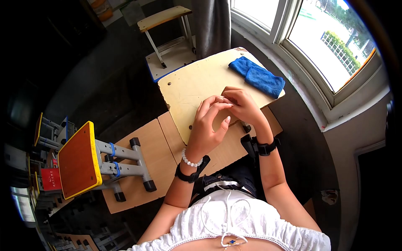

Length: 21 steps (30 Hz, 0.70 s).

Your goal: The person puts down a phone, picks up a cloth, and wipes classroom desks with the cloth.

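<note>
Both hands meet over the near edge of a pale wooden desk. My left hand is open, its fingers curved and its thumb held apart, with no object visible in it. Its fingertips touch my right hand, whose fingers are bent inward. The right fingertips are partly hidden, so I cannot see whether anything is in them. Beyond my right hand, a folded blue cloth lies near the desk's right edge, apart from both hands.
At left, a stool with a yellow-edged brown seat lies on its side on a light wooden surface. Another pale-topped stool stands on a desk behind. A window with a white sill is at right, beside a grey curtain.
</note>
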Motion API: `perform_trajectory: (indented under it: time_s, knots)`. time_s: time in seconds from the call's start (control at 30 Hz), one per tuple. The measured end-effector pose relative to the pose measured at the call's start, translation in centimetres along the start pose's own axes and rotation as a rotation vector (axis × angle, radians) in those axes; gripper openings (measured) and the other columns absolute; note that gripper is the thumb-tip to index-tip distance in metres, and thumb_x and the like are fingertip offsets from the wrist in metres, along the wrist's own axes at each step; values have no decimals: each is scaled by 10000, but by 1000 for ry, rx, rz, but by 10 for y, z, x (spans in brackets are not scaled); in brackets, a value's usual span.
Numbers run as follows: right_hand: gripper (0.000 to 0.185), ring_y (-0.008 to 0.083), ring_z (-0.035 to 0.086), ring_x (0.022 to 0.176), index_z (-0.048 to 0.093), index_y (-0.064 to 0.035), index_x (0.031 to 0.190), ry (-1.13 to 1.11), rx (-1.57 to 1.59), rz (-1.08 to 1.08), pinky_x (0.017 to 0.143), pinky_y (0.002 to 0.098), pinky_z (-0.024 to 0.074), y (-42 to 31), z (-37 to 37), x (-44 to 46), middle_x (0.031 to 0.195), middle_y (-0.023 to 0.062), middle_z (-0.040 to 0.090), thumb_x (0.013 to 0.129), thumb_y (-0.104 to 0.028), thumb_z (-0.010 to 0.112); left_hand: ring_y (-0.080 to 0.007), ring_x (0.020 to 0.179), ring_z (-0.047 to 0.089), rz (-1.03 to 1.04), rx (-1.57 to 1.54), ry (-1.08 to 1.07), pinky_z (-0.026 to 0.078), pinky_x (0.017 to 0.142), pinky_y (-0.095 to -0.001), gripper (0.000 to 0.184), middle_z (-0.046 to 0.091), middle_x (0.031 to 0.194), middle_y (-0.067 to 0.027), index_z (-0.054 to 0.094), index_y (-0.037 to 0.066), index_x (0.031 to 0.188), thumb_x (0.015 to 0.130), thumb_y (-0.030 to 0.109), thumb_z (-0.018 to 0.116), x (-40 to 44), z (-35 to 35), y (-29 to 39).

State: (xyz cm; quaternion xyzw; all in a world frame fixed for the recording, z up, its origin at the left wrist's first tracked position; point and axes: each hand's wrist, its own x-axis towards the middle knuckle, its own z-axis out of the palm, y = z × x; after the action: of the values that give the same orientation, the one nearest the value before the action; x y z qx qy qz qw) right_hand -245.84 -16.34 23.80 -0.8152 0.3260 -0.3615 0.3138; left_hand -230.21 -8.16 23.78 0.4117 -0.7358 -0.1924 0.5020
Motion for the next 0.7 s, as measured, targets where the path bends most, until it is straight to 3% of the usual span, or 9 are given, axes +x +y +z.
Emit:
perform_trajectory:
  time_s: [0.57,0.7]
  knots:
    - [118,295,551,692,589,43,784,9,-7,-24,595,370,418,3,1,0,738,139,553,733,-58,625,-323,1161,511,-16,-17,2,396,1008,-421,266,543,1207,-146,619,57,1091,829,100,606,0,2,-1]
    - [110,289,579,745,603,27,842,68,17,-20,642,359,447,2,2,-1,818,132,584,754,-36,624,-314,1204,500,-3,31,1,389,1033,-406,301,534,1238,-160,594,30,1138,841,76,584,0,1,0]
